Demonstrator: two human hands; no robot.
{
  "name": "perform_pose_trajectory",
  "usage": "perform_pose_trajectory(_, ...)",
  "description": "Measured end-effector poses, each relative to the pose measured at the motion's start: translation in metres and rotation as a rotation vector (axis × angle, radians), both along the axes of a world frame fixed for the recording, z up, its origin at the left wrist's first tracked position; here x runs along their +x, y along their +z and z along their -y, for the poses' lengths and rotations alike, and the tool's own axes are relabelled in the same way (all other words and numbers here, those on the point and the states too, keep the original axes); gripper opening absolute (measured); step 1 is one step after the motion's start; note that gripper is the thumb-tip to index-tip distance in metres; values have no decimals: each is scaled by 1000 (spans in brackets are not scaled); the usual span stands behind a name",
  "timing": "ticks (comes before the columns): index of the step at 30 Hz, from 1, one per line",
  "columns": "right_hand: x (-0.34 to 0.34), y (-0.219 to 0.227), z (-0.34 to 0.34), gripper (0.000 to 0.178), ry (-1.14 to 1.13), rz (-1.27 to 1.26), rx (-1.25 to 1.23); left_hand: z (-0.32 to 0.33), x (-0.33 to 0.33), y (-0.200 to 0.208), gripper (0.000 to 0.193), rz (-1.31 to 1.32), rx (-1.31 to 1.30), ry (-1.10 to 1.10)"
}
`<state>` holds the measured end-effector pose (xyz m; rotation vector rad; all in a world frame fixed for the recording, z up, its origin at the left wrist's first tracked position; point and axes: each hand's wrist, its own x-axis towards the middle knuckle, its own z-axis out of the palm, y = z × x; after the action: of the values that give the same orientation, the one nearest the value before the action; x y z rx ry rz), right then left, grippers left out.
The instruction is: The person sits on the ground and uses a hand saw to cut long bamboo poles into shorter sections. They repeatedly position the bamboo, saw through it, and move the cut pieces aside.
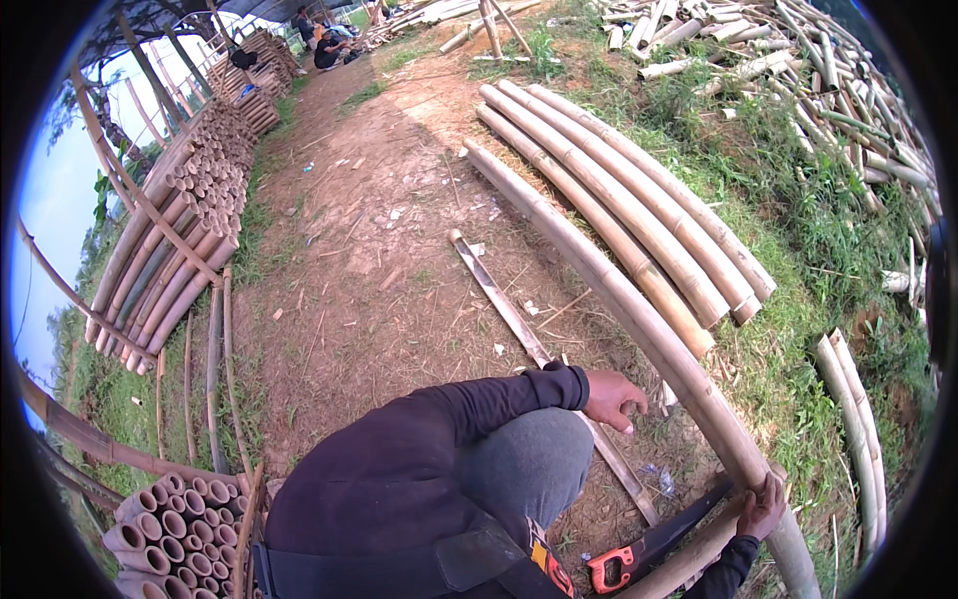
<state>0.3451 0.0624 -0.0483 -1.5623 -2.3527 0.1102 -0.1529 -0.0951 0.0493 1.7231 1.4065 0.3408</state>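
My right hand (763, 507) grips a long, pale bamboo pole (614, 280) near its close end, fingers wrapped round its side. The pole slants from lower right to the upper middle. My left hand (613, 399) hovers above the ground beside my bent knee, fingers loosely curled but apart, holding nothing. Low in the view lies a hand saw (611, 571) with an orange and black handle; its dark blade runs toward the pole. Next to the saw, a shorter bamboo piece (694, 554) passes under or beside my right hand; their contact is hidden.
A split bamboo strip (509, 309) lies on the dirt left of the pole. Several cut poles (619, 190) rest on grass to the right, with two more (853, 429) farther right. Bamboo stacks (180, 240) stand at left; a scrap heap (848, 110) fills the far right. People (329, 48) sit far off.
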Motion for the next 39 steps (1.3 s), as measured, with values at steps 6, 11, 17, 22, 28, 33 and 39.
perform_pose_trajectory(6, 0, -3, -1, 69, -18, 8, 12, 1, 0, 0, 56, 14, 13, 14)
perform_pose_trajectory(11, 1, -7, -3, 67, -22, -24, 2, -1, 1, 2, 59, 15, 7, 1)
perform_pose_trajectory(17, 1, -7, -3, 64, -24, -48, 7, -3, 1, 2, 59, 21, 15, -15)
perform_pose_trajectory(22, 1, -4, -1, 65, -52, -52, -36, -3, -3, -1, 59, 45, 13, -14)
perform_pose_trajectory(28, 1, -3, -2, 67, -51, -55, -62, -4, -4, -4, 59, 60, -7, -3)
perform_pose_trajectory(33, 3, -3, -2, 69, -38, -51, -70, -4, -4, -4, 59, 39, -9, -9)
perform_pose_trajectory(39, 7, -5, -4, 68, -37, -36, -64, -4, -4, -4, 60, 28, -28, -5)
